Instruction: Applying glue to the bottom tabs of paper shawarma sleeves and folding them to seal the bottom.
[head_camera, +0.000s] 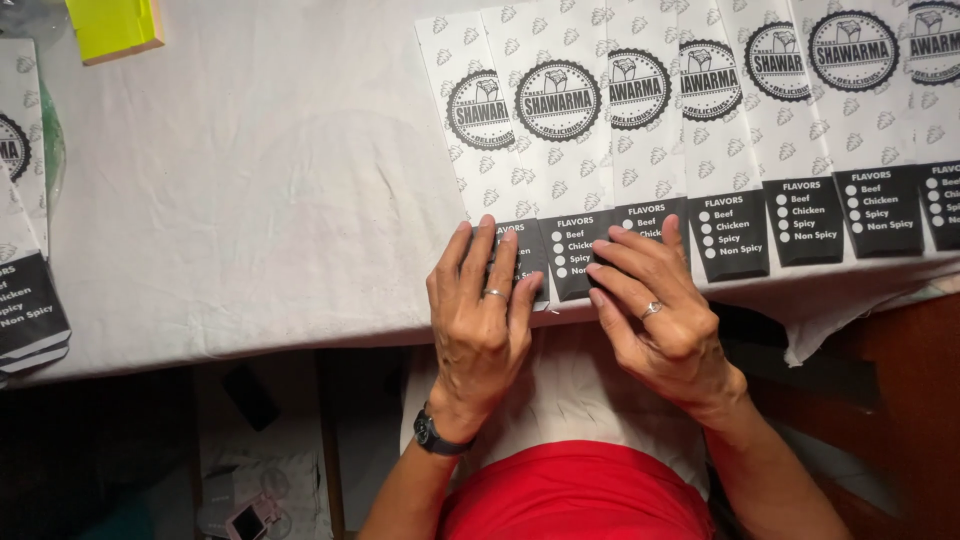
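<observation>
Evidently fanned so each black lower panel shows, the row of printed paper sleeves (700, 130) runs across the upper right of the frame on the white cloth (260, 190). Left hand (480, 310) and right hand (655, 310) lie flat, fingers extended, pinning the leftmost sleeves at centre, gripping nothing.

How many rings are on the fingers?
2: one ring on the left hand, one ring on the right hand. Both hands press on overlapping paper bags; thumbs are partly hidden.
</observation>
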